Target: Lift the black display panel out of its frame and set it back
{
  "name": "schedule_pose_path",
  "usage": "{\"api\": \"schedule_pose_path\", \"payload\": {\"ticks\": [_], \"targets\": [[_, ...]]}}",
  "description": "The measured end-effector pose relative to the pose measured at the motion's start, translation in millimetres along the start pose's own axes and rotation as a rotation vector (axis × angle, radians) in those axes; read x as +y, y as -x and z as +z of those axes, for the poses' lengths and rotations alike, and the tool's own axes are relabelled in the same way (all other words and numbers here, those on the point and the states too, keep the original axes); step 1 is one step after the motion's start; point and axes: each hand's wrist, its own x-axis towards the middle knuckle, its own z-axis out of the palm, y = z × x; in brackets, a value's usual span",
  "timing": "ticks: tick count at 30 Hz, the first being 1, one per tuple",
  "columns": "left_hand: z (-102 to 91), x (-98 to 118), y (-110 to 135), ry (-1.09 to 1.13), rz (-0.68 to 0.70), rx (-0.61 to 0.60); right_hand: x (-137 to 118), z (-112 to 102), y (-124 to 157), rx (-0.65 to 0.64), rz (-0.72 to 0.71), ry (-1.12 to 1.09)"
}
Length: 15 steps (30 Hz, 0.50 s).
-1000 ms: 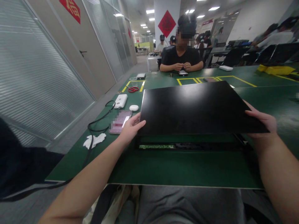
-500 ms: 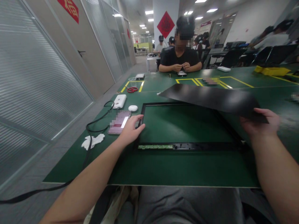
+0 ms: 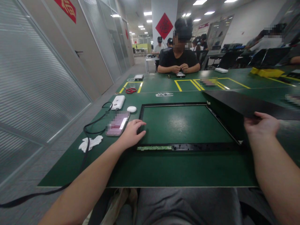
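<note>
Right hand [image 3: 261, 125] grips a black panel [image 3: 248, 104] right of the frame [image 3: 187, 146]; left hand [image 3: 132, 134], fingers spread, presses the frame's left corner.

Bench left: phone [image 3: 116, 123], white charger [image 3: 117, 102], black cable [image 3: 93, 125], crumpled tissue [image 3: 90, 143]
Far end: red scissors [image 3: 130, 90], seated person [image 3: 178, 56]

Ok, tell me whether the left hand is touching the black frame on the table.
Touching. The head view shows the left hand resting flat on the near left corner of the black frame, fingers overlapping its edge with no gap visible.
</note>
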Motion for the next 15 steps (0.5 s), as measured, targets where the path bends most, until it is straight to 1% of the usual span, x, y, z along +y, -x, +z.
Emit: {"api": "schedule_pose_path", "payload": {"ticks": [2, 9, 15], "targets": [[0.8, 0, 0, -0.012, 0.01, 0.001, -1, -2, -4, 0.008, -0.002, 0.002], [1.6, 1, 0, -0.031, 0.016, -0.001, 3, -15, -24, 0.076, 0.054, 0.161], [1.9, 2, 0, -0.034, 0.033, 0.006, 8, -24, -25, 0.122, 0.105, 0.177]]}}
